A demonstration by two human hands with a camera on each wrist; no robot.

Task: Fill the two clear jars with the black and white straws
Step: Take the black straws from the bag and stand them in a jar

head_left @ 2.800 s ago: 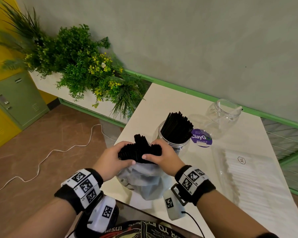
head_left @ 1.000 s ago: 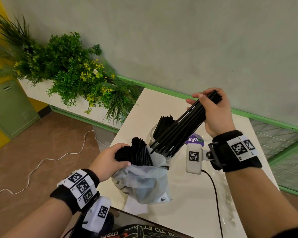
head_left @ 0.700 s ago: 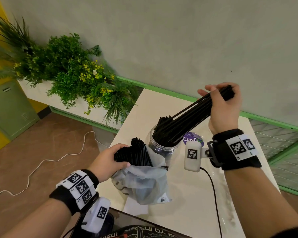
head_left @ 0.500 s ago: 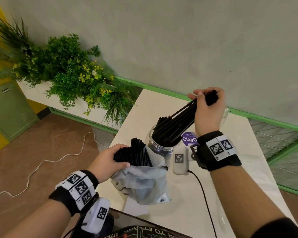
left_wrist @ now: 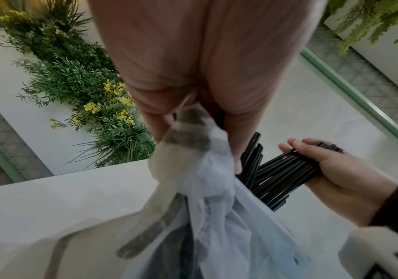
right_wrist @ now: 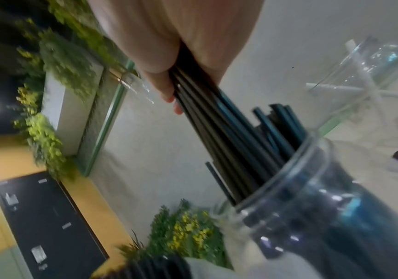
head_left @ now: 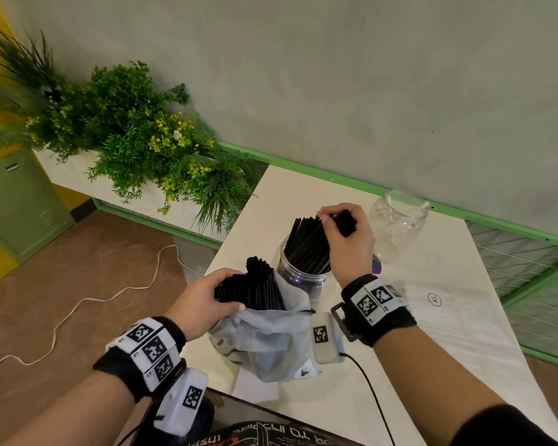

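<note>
A clear jar [head_left: 303,275] packed with black straws [head_left: 306,246] stands mid-table. My right hand [head_left: 335,220] grips a bundle of black straws [right_wrist: 217,122] by the tops, their lower ends inside that jar [right_wrist: 312,188]. My left hand [head_left: 229,294] grips more black straws [head_left: 255,284] sticking out of a thin plastic bag [head_left: 271,342], holding bag and straws together [left_wrist: 205,169]. The second clear jar [head_left: 397,220] stands behind on the right, with a few white straws [right_wrist: 360,88] in it. A clear pack of white straws [head_left: 458,323] lies flat to the right.
A purple-labelled lid [head_left: 377,263] peeks out behind my right wrist. A planter of green plants [head_left: 136,140] runs along the table's left side. A white cable [head_left: 78,307] lies on the floor. The grey wall with its green rail [head_left: 496,220] borders the table's far edge.
My right hand pulled a bundle of black straws out of the bag, swung it up and over, then lowered it into the near jar. The left hand kept holding the bag.
</note>
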